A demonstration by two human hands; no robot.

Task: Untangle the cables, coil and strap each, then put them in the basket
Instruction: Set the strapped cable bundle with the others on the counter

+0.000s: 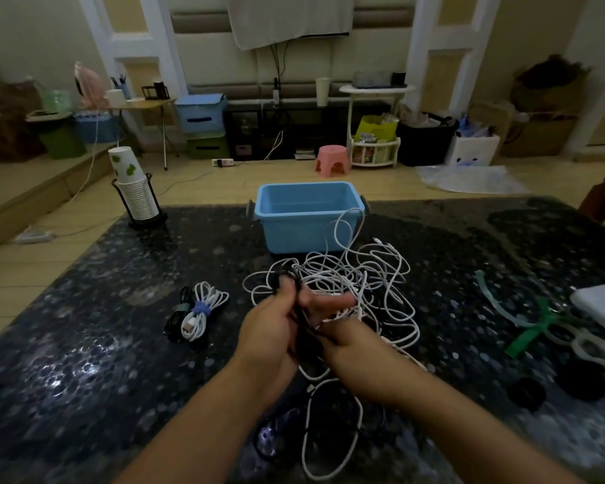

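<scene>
Near the left edge of the dark speckled stone table, I am seeing two finished bundles lying side by side: a black coiled cable and a white coiled cable with a blue strap. Neither is in the basket yet.

At the table's centre, my left hand is gripping a thin black cable, fingers curled round it. My right hand is pinching the same cable lower down, forefinger extended.

The tangle of white cables is lying beneath and behind both hands, one loop leaning against the empty blue plastic basket at the far edge.

I judge untangling is under way. The next move is calling for drawing the black cable free, then coiling it.

Green straps are waiting near the right edge.
</scene>
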